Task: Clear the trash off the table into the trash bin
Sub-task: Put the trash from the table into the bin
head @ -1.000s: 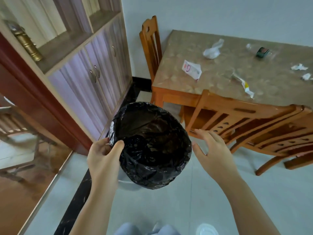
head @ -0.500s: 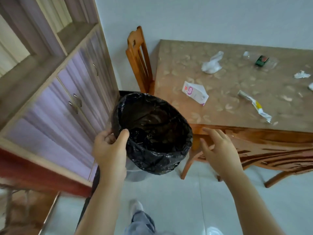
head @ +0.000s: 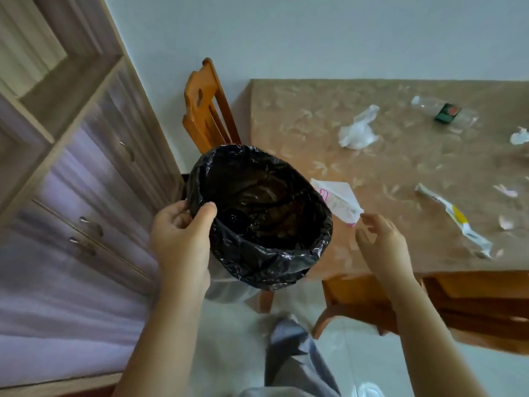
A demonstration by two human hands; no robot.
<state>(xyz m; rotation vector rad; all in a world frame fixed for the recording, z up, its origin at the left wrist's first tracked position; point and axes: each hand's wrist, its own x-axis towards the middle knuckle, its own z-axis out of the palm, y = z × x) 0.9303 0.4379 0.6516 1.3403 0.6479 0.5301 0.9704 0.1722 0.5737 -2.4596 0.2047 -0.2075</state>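
Note:
My left hand [head: 180, 239] grips the left rim of the trash bin [head: 272, 253], lined with a black bag and held in the air at the table's near left corner. My right hand [head: 380, 245] hovers open over the table's front edge, fingertips just short of a white and pink wrapper [head: 340, 202]. On the table [head: 400, 156] also lie a crumpled white plastic bag [head: 357, 133], a long white and yellow wrapper [head: 455, 219], a crushed clear bottle with a green label [head: 446, 113] and a white paper scrap [head: 519, 136].
A wooden chair [head: 206, 110] stands at the table's left end against the wall. Another chair [head: 472, 305] is tucked under the front edge below my right arm. A cabinet with lilac doors [head: 71, 224] runs along the left. My legs are below on the tiled floor.
I have stepped closer to the table, carrying the bin up to its corner. My right hand has moved forward over the table edge toward the white and pink wrapper.

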